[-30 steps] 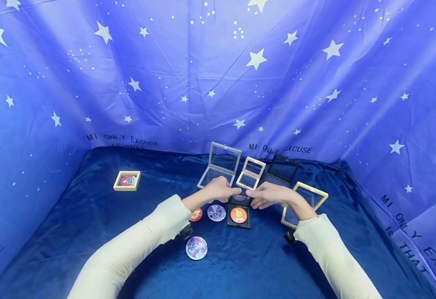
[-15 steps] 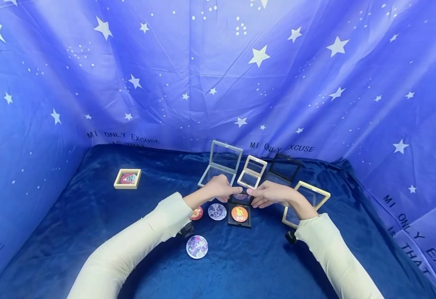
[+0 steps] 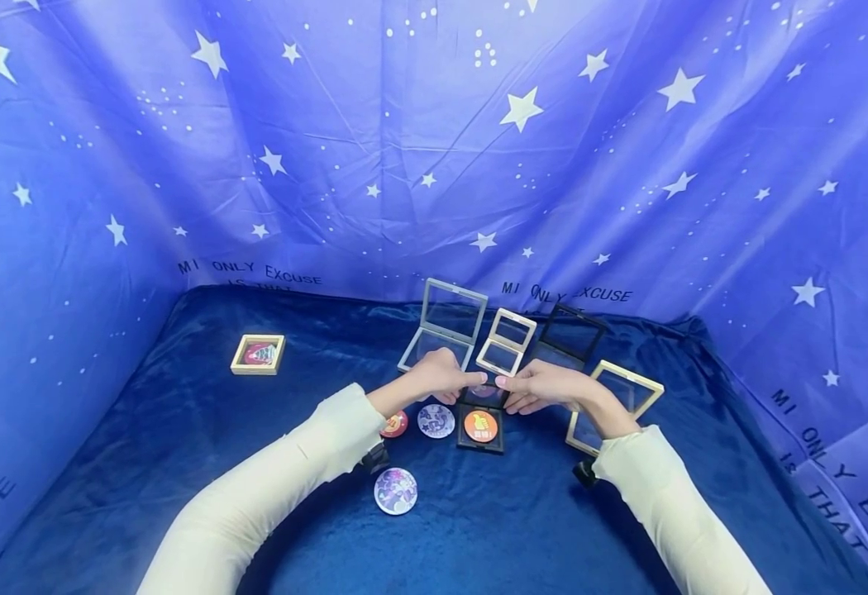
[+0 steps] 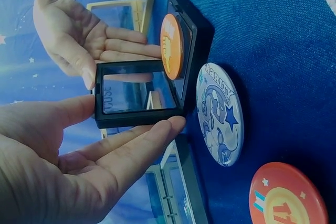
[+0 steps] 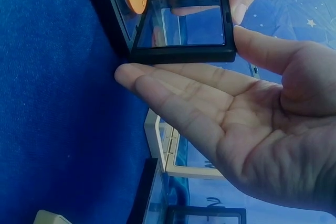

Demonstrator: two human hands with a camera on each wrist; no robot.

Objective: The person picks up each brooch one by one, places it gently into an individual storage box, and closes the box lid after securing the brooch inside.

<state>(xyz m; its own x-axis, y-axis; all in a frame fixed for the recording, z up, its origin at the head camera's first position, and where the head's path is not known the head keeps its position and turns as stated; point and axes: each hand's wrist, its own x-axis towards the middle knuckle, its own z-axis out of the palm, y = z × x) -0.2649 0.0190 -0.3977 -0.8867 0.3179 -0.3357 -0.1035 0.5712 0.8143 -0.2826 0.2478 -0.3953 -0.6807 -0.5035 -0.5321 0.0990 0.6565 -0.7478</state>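
A small black display frame (image 4: 139, 118) stands open like a book on the blue cloth, its clear-windowed lid raised. An orange thumbs-up badge (image 3: 481, 426) sits on its lower half. My left hand (image 3: 440, 373) holds one side of the lid, thumb at the top edge and fingers along the side. On the opposite side, my right hand (image 3: 549, 385) holds the lid in the same way, fingers nearly straight. The two thumbs nearly meet. Left of the frame lie a purple-and-white badge (image 3: 436, 421) and a red badge (image 3: 395, 423), partly hidden by my left arm.
Another purple badge (image 3: 395, 491) lies nearer. Behind my hands stand a grey frame (image 3: 480, 322), a small cream frame (image 3: 505, 345) and a larger black frame (image 3: 581, 315), all opened. A yellow frame (image 3: 631, 375) is by my right wrist. Far left lies a closed cream-edged frame (image 3: 258, 355).
The head view shifts slightly. Both hands keep their place on the black display frame's lid, and the badges stay where they were.
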